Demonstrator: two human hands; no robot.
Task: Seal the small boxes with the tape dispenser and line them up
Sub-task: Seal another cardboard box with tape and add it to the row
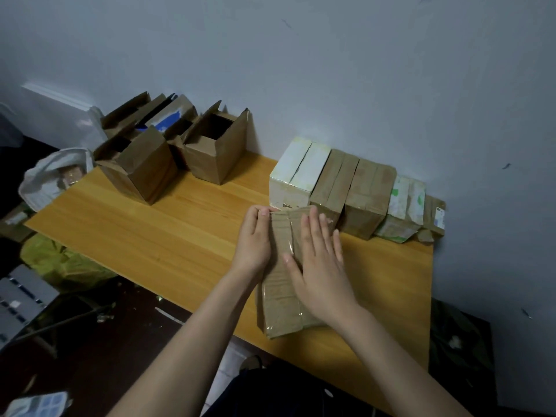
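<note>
The brown box (281,284) lies at the near edge of the desk (150,224), just in front of the row of sealed boxes (361,191). The left hand (254,236) grips its far corner with curled fingers. The right hand (319,260) lies flat on top, fingers straight, pressing the clear tape (289,245) and holding nothing. A hard sweep could shove the box off the front edge, or wrinkle the tape (the dispenser is out of sight), leaving the flaps loose
</note>
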